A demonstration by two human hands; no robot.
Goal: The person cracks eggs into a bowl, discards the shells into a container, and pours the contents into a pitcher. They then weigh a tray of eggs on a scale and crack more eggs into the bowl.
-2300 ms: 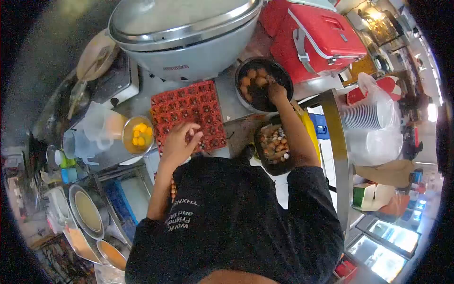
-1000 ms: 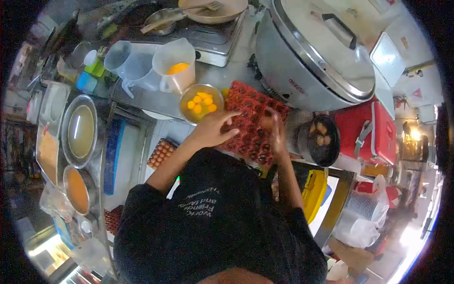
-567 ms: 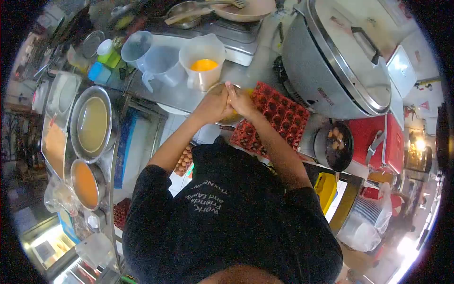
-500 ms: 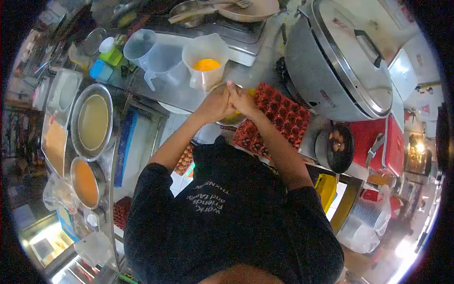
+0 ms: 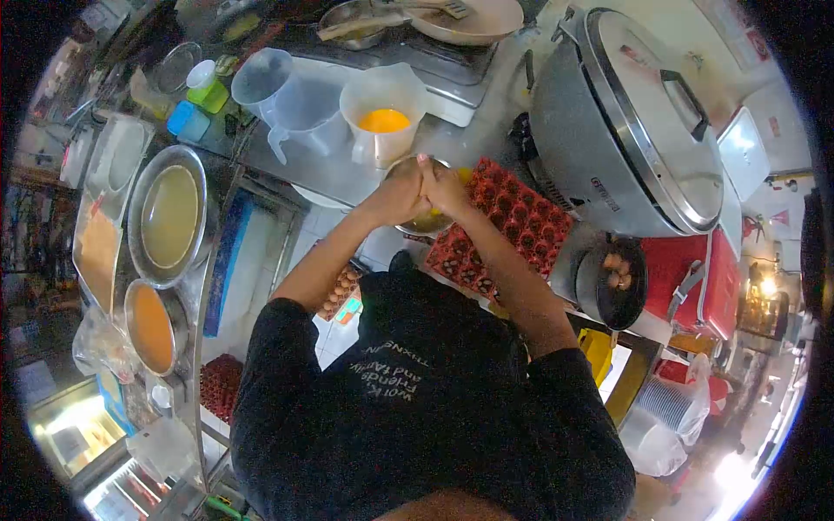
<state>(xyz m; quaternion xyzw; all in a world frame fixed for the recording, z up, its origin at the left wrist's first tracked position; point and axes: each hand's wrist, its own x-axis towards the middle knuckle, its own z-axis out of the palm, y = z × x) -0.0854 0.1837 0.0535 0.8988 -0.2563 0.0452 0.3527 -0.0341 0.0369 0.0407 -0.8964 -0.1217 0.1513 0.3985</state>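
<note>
Both hands meet over a metal bowl, with yellow showing at its edge. My left hand is closed, fingers together, pressed against my right hand, which is closed too. What lies between them is hidden. Behind the bowl stands a translucent jug with orange-yellow liquid. To the right of the bowl, a red egg tray lies under my right forearm.
Two empty-looking jugs stand back left. A large grey cooker rises at right, near a black pan and red cooler. At left are bowls of pale liquid and orange liquid.
The view has shifted slightly. Both hands remain together over the bowl, with little visible change in their pose.
</note>
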